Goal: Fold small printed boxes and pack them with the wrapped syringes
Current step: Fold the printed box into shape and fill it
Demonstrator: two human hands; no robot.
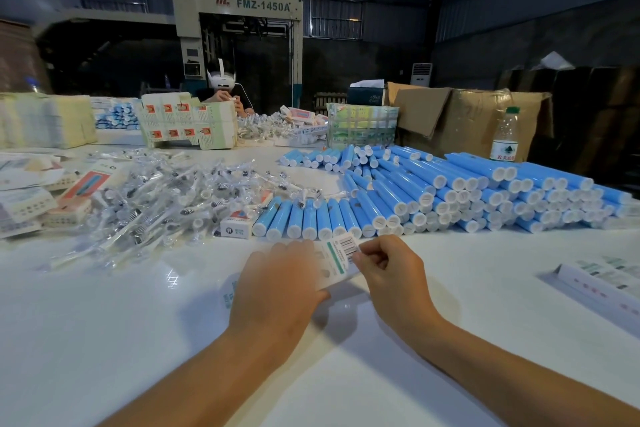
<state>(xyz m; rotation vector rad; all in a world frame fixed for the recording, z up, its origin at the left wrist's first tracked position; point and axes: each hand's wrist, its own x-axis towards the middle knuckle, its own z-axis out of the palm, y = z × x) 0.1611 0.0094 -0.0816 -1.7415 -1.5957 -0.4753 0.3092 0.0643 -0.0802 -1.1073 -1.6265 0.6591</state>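
A small white printed box with a barcode and a green stripe is held just above the white table in the middle. My left hand grips its left side, fingers over the top and thumb underneath. My right hand pinches its right end near the barcode. A big heap of clear-wrapped syringes lies to the left beyond my hands. A folded box stands at the heap's near edge.
Blue tubes with white caps are stacked across the right. Flat printed box blanks lie far left, more at the right edge. A water bottle, cardboard cartons and a person across the table stand behind.
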